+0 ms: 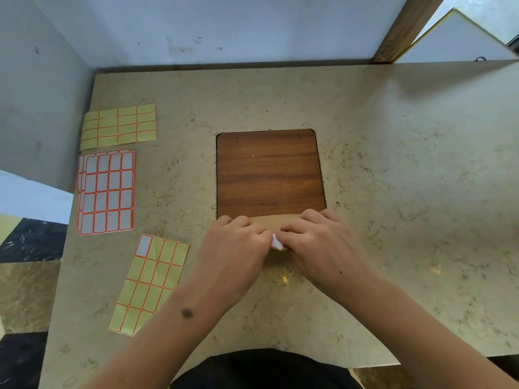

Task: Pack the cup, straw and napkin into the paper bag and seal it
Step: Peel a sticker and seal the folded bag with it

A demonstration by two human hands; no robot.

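Note:
The tan paper bag sits on the counter close to me, and only its folded top strip shows between my hands. My left hand curls over the left part of the fold. My right hand curls over the right part. A small white sticker with a red edge is pinched between the fingertips of both hands, against the bag. The cup, straw and napkin are out of sight.
A brown wood panel is set into the beige stone counter just beyond the bag. Sticker sheets lie to the left: yellow backing sheets and a stack of white labels. Walls close off the back and left.

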